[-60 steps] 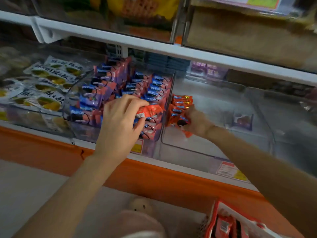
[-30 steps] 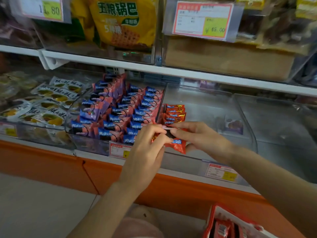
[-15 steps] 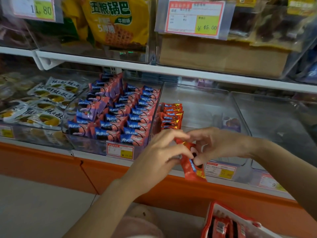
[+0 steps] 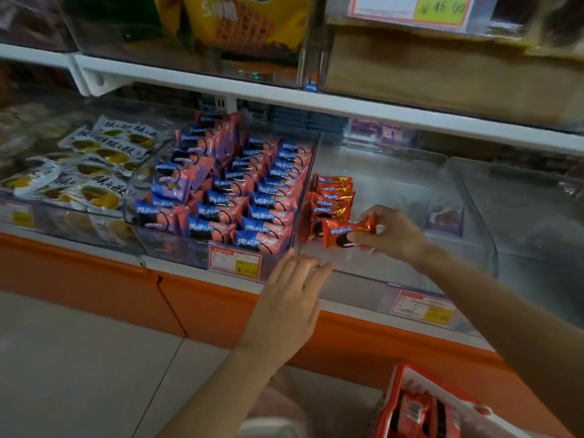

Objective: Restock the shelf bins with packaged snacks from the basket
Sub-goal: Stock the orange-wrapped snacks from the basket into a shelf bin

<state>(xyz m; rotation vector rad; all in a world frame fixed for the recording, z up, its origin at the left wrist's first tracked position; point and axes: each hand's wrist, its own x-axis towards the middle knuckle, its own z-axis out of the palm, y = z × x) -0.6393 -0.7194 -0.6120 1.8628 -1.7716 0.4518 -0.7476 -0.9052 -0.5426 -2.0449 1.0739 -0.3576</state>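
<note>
Pinch from right hand [image 4: 395,237], fingers and thumb curled on red snack packet [image 4: 344,235]. Holds it low inside clear bin [image 4: 410,184], just at front of packet row [image 4: 333,192]. Left hand [image 4: 290,301] loose-fingered, nothing in it, hovers at bin's front edge. Basket [image 4: 442,390] bottom right, red packs [image 4: 417,412] inside.

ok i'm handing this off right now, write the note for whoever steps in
Right hand pinches one red snack pack low over the clear bin, at the front of the short row of red packs along its left wall.
Left hand open and empty by the bin's front edge; contact unclear.
Done: one short row started; much of the bin floor is bare.
Left: set this pack at the row's front, then fetch more from the basket at lower right, which holds more red packs.
</note>
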